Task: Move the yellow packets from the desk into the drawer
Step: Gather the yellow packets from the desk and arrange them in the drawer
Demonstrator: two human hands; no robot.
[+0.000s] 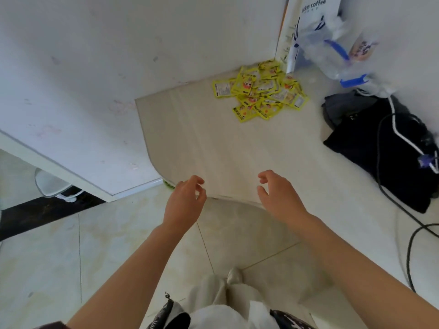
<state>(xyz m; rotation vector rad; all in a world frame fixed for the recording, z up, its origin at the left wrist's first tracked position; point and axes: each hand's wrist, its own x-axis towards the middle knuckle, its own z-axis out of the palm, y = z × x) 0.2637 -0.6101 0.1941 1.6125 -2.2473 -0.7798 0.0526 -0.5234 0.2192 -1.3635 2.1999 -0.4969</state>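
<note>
A loose pile of several yellow packets [261, 90] lies at the far corner of the pale desk [213, 143], against the white wall. My left hand [186, 199] hovers at the desk's near edge, fingers curled and apart, holding nothing. My right hand [276, 193] is beside it over the same edge, also empty with fingers spread. Both hands are well short of the packets. No drawer shows in this view.
A white paper coffee bag [306, 22] and clear plastic bags [342, 51] stand behind the packets. A black bag [380, 148] with white and black cables [401, 131] lies on the right of the desk. A white partition [71, 103] bounds the left. Tiled floor lies below.
</note>
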